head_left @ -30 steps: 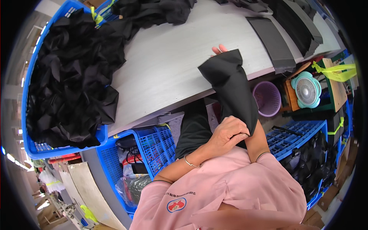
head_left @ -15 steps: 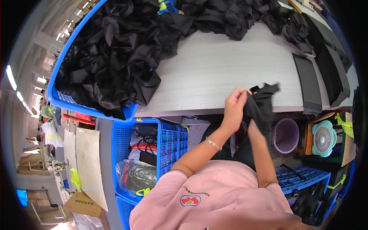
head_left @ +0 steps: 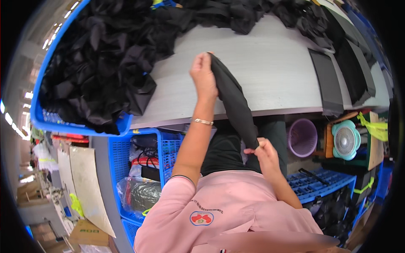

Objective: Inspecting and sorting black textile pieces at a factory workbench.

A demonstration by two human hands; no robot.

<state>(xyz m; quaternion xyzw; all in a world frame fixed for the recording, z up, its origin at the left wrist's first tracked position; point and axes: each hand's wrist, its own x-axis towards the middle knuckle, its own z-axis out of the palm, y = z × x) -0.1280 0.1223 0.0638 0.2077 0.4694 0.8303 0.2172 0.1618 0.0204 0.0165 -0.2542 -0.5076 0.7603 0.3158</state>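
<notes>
Head view: you have one black cloth piece (head_left: 234,97) stretched long over the tabletop's (head_left: 261,67) near edge, not put down yet. Your left hand (head_left: 203,78), above the tabletop, has its fingers closed on the far end; your right hand (head_left: 266,156), just off the tabletop's near edge, pinches the other end. A big dark heap (head_left: 101,63) fills the blue basket (head_left: 76,129) at the tabletop's left; I cannot tell how much is finished.

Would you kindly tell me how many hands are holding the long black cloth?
2: the left hand is at the cloth's upper end, over the grey tabletop; the right hand is at its lower end. No other hands show.
</notes>
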